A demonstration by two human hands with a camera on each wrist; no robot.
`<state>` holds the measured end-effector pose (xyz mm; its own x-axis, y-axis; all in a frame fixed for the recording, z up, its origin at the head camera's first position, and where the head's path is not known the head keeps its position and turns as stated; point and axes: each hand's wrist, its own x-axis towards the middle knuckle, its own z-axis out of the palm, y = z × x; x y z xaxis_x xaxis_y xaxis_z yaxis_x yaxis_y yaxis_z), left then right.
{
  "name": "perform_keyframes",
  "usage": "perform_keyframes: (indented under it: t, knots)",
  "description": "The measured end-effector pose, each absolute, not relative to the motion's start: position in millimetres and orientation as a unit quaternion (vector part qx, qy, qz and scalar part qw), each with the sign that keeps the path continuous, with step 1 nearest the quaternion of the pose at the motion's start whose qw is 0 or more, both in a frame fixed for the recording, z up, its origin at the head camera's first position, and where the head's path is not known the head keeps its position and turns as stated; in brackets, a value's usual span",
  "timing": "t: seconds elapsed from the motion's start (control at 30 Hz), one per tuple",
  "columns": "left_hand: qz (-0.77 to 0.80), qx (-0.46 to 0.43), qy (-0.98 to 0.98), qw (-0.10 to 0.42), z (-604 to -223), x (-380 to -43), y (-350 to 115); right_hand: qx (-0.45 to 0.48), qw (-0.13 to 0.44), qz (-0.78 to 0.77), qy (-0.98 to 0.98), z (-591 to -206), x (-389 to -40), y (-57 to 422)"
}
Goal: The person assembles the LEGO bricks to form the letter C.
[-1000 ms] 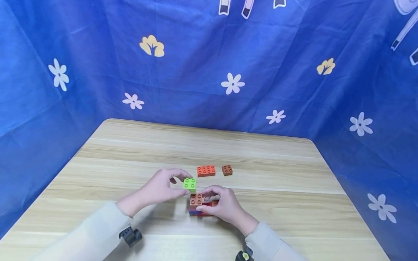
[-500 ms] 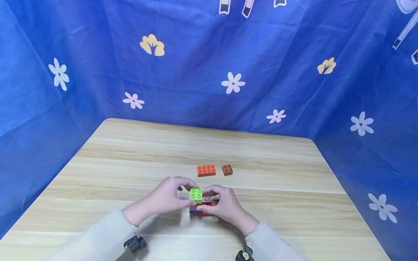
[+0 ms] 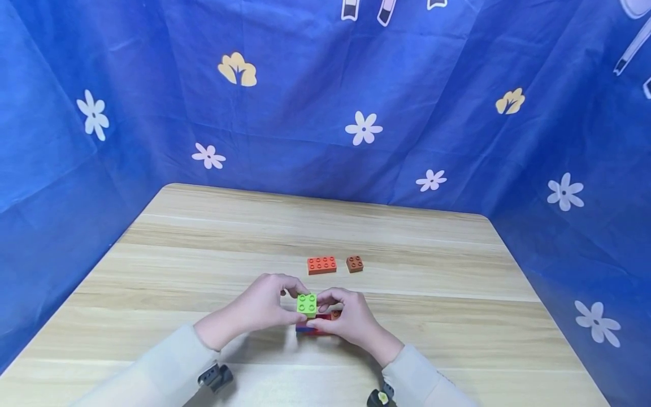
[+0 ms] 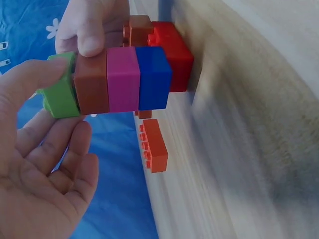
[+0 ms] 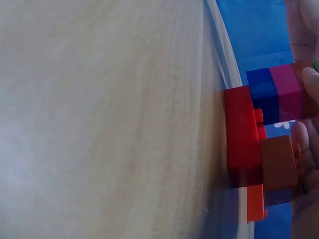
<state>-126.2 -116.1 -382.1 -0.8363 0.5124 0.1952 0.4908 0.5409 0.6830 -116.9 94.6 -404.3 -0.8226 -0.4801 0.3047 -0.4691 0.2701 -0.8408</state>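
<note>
One pink brick [image 4: 123, 79], clearest from wrists

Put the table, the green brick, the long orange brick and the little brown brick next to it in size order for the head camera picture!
1. Table.
2. Long orange brick and green brick: too alike to rank, and the green one is nearer the camera.
3. Little brown brick, smallest.

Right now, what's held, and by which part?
Left hand: four-stud lime-green brick, by near and far sides. Right hand: brown brick beneath, thumb on near face; far contact hidden.
</note>
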Motion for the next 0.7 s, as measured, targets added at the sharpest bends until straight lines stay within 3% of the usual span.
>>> perform_keyframes:
  t: [0.57,0.7]
  knots:
    - [0.404,0.266,0.875,-0.003,-388.6,-120.9,-112.2,-0.298,0.004,-0.527,0.796,-405.4,-117.0,95.3]
    - [0.406,0.261,0.876,-0.002,-389.0,-120.4,-112.6,-0.294,0.005,-0.52,0.802,-420.5,-123.4,95.8]
